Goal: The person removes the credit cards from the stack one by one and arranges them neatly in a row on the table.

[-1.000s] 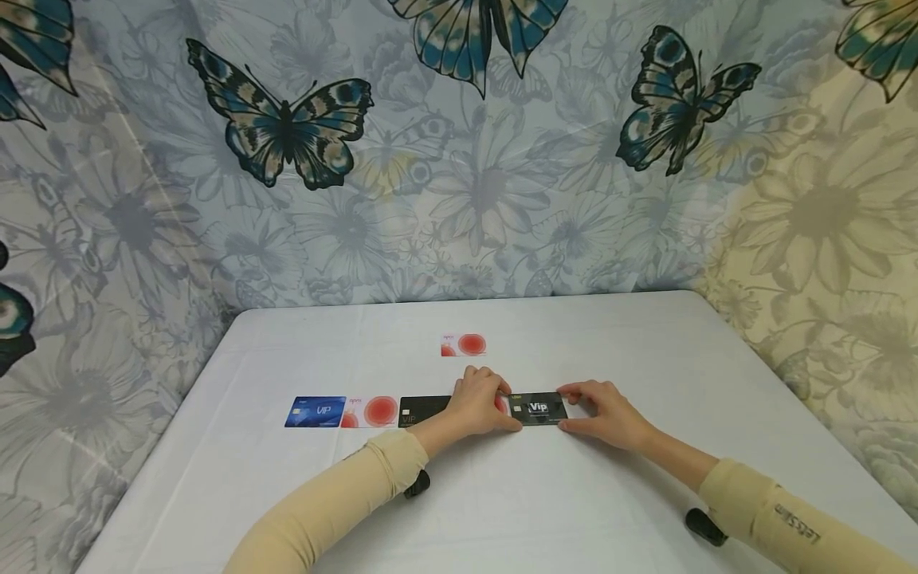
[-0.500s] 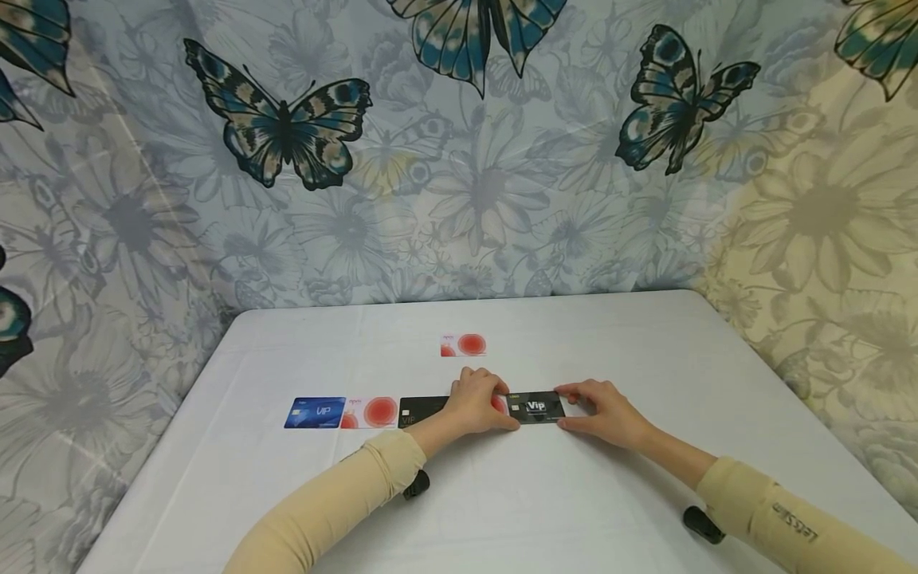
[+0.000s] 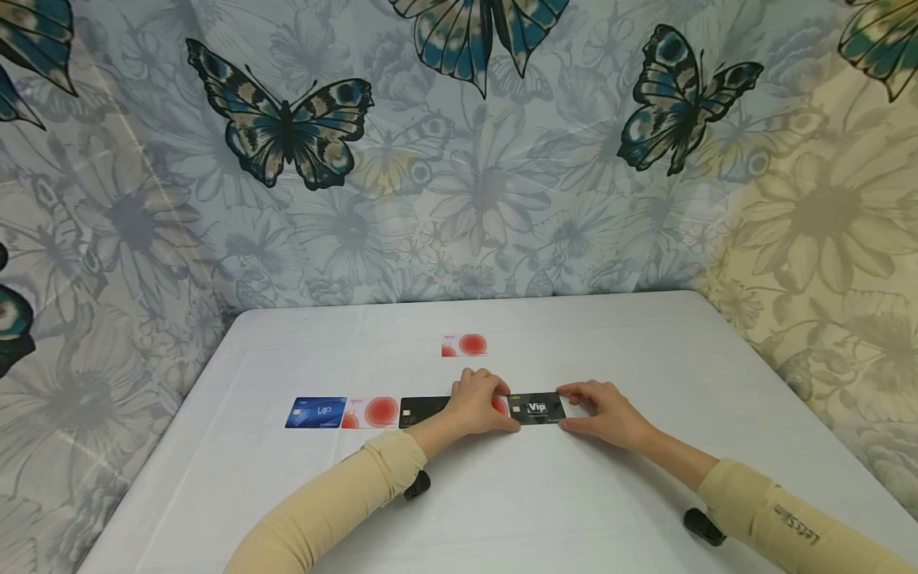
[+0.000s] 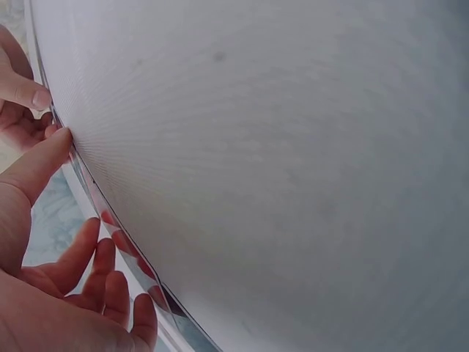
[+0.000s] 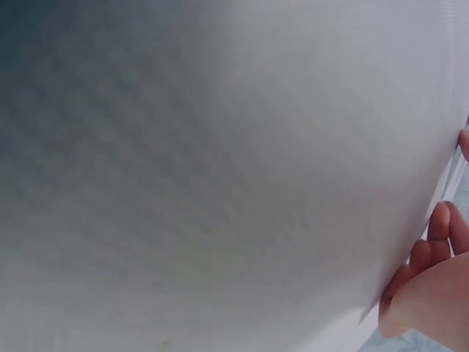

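A black "Vip" card (image 3: 536, 408) lies flat at the right end of a row of cards on the white table. My right hand (image 3: 606, 413) pinches its right end, forefinger at the far corner and thumb at the near one. Over the row, my left hand (image 3: 476, 402) holds the same card's left end between thumb and forefinger. Under that hand a red-and-white card (image 3: 501, 405) is mostly hidden. Further left lie a black card (image 3: 421, 411), partly covered, another red-and-white card (image 3: 370, 412) and a blue VIP card (image 3: 315, 412). The left wrist view shows the left hand (image 4: 66, 271) beside the cards.
A single red-and-white card (image 3: 464, 345) lies behind the row, nearer the back edge of the white-covered table (image 3: 344, 343). Butterfly-patterned cloth (image 3: 488, 199) hangs behind and at both sides. Dark wrist devices (image 3: 704, 527) sit under the sleeves.
The black Vip card has shifted very slightly left, toward the row, with both hands still at its ends. The other cards stay in place.
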{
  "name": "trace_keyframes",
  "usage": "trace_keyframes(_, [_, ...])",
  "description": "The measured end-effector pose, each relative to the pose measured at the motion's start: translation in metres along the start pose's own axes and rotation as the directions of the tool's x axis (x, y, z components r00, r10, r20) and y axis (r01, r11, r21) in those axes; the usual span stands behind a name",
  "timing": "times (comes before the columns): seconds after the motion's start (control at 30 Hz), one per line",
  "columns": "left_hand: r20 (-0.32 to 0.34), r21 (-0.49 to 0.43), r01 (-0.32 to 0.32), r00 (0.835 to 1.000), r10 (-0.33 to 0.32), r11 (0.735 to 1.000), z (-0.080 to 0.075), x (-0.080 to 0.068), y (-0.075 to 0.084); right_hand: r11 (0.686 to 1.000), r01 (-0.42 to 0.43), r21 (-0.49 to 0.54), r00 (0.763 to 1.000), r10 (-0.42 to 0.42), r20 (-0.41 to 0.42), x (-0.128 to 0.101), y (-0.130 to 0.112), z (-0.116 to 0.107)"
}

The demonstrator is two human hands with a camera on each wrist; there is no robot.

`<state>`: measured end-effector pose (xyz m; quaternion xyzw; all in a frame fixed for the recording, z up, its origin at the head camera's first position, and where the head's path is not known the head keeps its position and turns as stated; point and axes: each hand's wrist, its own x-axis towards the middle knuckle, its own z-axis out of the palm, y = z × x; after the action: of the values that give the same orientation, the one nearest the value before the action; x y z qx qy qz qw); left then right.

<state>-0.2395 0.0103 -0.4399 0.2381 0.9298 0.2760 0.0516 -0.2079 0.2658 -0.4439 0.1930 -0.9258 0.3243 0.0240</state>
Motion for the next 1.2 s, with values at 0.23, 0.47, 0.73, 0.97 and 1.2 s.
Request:
trace_keyframes(0.23, [-0.003,0.018,-0.013,1.0,0.013,1.0,0.0,0.001,0.0,1.0,-0.003,0.026,1.0,0.003,-0.017,0.004,-0.002,0.004])
trace_keyframes(0.47, [-0.005,-0.107,-0.058,0.998,0.058,0.993,-0.005,-0.002,-0.002,0.998,-0.007,0.058,0.999,0.01,-0.041,0.012,-0.01,0.012])
trace_keyframes(0.73, [-0.021,-0.281,-0.081,0.997,0.079,0.956,-0.014,-0.007,-0.015,0.98,-0.03,0.198,0.999,0.036,-0.028,0.023,-0.024,0.022])
trace_keyframes(0.97, [0.004,-0.406,-0.089,0.995,0.099,0.909,-0.024,-0.011,-0.03,0.951,-0.038,0.308,0.999,0.032,0.023,0.035,-0.033,0.031])
trace_keyframes(1.2, [0.021,-0.473,-0.094,0.993,0.117,0.876,-0.032,-0.017,-0.042,0.929,0.009,0.37,0.997,-0.037,0.07,0.047,-0.041,0.04])
